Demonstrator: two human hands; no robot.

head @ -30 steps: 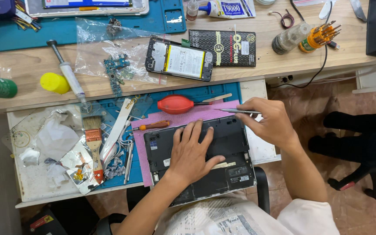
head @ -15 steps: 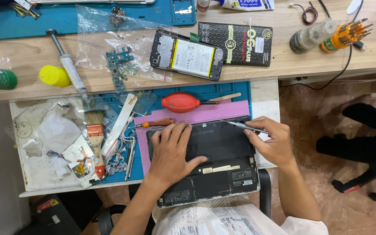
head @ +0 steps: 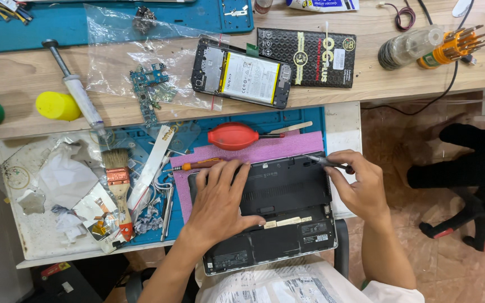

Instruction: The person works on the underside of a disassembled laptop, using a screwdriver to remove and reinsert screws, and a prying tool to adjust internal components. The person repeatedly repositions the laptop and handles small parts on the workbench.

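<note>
Laptop (head: 279,207): a black, matte plastic slab lying underside up, partly on a pink mat (head: 265,152) and overhanging the near edge of the pull-out desk (head: 343,129) toward the person's lap.
Left hand (head: 217,205): flat on the laptop's base, palm down, fingers spread and pressing on its left half.
Right hand (head: 360,185): at the laptop's far right corner, fingers closed round a slim metal screwdriver (head: 324,161) whose tip rests on that corner.
Beyond the laptop: a red rubber air blower (head: 234,136), bulb-shaped with a thin nozzle, lies on the pink mat; an orange-handled screwdriver (head: 200,165) lies just beside the left fingertips.
Left of the laptop: a wooden-handled brush (head: 118,185) with a copper-coloured ferrule, amid crumpled white paper (head: 65,179).
Farther beyond the laptop, on the wooden desk top: an opened phone (head: 241,73) showing its flat white battery, a black rectangular box (head: 307,56) touching it, a blue circuit board (head: 150,90) on a clear plastic bag, a long syringe (head: 77,92), and a yellow cap (head: 57,105).
Beyond and right of the laptop: an orange holder of screwdriver bits (head: 458,45).
</note>
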